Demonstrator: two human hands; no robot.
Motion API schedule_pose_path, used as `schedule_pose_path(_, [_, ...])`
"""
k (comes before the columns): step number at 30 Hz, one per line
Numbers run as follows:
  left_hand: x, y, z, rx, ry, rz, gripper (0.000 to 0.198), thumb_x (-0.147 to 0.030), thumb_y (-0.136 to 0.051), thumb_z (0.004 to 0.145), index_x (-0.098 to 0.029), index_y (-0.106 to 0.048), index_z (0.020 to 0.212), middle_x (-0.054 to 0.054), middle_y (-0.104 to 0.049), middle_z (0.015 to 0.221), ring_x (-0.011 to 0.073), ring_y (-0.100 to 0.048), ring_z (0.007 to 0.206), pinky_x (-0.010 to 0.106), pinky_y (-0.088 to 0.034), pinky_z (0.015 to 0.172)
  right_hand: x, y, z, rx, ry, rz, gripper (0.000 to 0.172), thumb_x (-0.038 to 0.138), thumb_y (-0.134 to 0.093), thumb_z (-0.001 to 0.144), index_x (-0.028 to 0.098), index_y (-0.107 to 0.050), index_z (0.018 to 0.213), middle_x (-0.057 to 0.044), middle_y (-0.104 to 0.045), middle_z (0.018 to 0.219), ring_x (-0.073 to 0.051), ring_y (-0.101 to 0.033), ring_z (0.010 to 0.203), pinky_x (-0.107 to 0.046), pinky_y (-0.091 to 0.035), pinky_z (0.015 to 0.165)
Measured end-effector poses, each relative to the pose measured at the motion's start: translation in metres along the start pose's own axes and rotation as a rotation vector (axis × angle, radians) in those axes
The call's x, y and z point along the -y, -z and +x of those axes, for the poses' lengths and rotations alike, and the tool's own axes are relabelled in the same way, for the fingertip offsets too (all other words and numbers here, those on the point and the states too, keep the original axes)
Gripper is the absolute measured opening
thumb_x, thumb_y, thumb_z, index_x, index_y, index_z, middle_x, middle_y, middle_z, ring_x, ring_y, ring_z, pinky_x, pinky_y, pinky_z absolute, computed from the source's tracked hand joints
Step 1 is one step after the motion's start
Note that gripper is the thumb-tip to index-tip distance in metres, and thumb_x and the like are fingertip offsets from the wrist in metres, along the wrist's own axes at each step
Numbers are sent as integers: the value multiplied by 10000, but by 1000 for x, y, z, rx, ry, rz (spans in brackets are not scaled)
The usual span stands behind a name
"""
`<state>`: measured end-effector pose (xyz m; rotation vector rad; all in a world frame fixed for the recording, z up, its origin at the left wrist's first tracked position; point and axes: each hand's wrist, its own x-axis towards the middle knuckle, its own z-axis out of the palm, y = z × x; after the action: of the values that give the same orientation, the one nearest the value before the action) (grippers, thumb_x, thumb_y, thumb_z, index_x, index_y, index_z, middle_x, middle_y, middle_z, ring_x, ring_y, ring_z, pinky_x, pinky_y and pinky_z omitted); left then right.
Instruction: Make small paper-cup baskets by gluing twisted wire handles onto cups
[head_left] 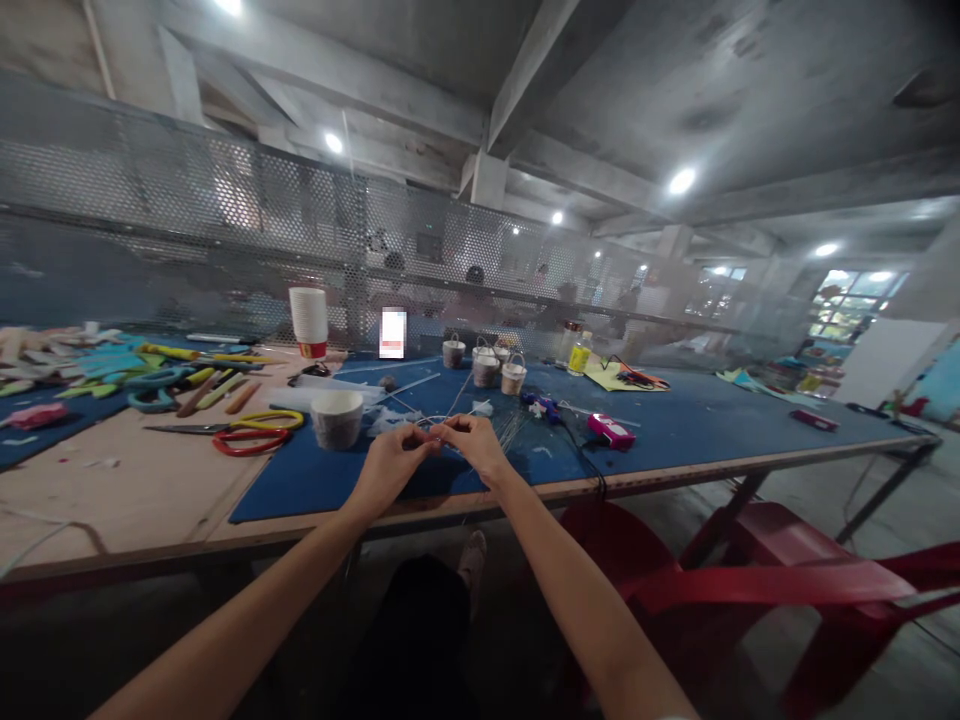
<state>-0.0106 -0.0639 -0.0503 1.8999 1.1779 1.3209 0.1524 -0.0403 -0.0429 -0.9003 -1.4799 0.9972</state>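
Pinching close together at the table's near side, the left hand point(391, 461) and right hand point(478, 443) each have thumb and fingertips drawn in on what looks like a pale thin strand point(433, 420), though the exact grip is too small to make out. The strand sits at the fingertips and curves just beyond them. A spray of clear strands point(510, 437) fans out just right of the fingers. Left of the fingers stand a grey cup point(337, 422) and, farther left, scissors point(251, 437); beyond the fingers are small handled buckets point(484, 370), and to their right a blue glue gun point(547, 408).

Judging by its thinness, the strand should be very light, springy rather than limp, perhaps slick, and easy to kink or lose. Best held in the pads of thumb and forefinger, close to the point being worked, with a light but firm pinch
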Motion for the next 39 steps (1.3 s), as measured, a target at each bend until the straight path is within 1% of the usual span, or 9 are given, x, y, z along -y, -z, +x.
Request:
schedule_pose_path(6, [-4,2,0,78,-38,5,297,-415,-548,876,-200,-724,772,51,-758,826,255,-674,839,350,-455,801,0,0,0,-8,3,7,344,459,-801,635,137,-724,726,-4,-642,644,-122,-544,624,-255,-429,649])
schedule_pose_path(9, [-3,1,0,24,-28,39,246,-416,-604,835,-201,-723,817,48,-758,839,256,-674,830,340,-460,776,-3,1,1,-6,-2,21,357,471,-800,634,137,-722,734,-11,-655,660,-126,-559,636,-258,-438,657])
schedule_pose_path(12, [-1,0,-1,-44,-10,85,219,-409,-641,797,-200,-704,784,40,-741,771,245,-659,752,320,-455,697,-5,1,1,-9,4,21,355,470,-806,627,141,-716,723,-7,-656,657,-127,-564,635,-259,-439,659])
schedule_pose_path(14, [0,0,-1,-29,-24,87,238,-409,-606,824,-202,-698,753,40,-734,752,239,-653,735,320,-452,695,-6,1,2,-7,14,15,351,471,-803,632,143,-711,715,-3,-652,655,-125,-562,634,-257,-438,660])
schedule_pose_path(19, [-3,1,0,48,-51,48,280,-398,-541,866,-208,-718,760,49,-750,807,251,-666,802,339,-455,769,-6,1,2,-19,5,15,342,456,-810,627,139,-713,711,3,-634,638,-120,-541,616,-251,-423,627])
schedule_pose_path(24, [-4,0,0,-24,5,60,228,-415,-637,793,-197,-698,762,38,-731,746,248,-652,746,324,-441,686,-3,0,0,-7,17,17,324,441,-808,637,137,-717,702,0,-642,632,-120,-539,610,-253,-420,626])
schedule_pose_path(26, [-5,0,-1,-28,13,46,240,-418,-631,801,-194,-683,730,32,-721,713,239,-647,726,319,-436,678,-1,0,-1,-8,14,17,312,430,-815,631,139,-718,693,3,-639,628,-120,-538,611,-252,-420,628])
schedule_pose_path(33, [-2,3,0,5,-7,-65,263,-413,-590,852,-193,-680,740,36,-742,778,240,-665,809,326,-447,776,2,0,-1,41,7,58,311,442,-775,689,151,-764,798,-14,-682,702,-126,-556,644,-255,-436,654])
schedule_pose_path(39, [0,3,0,38,-11,-101,279,-421,-567,874,-188,-695,792,39,-758,809,252,-668,866,344,-441,844,1,1,-1,38,0,88,298,434,-795,676,161,-767,793,-19,-696,723,-141,-591,700,-254,-447,680])
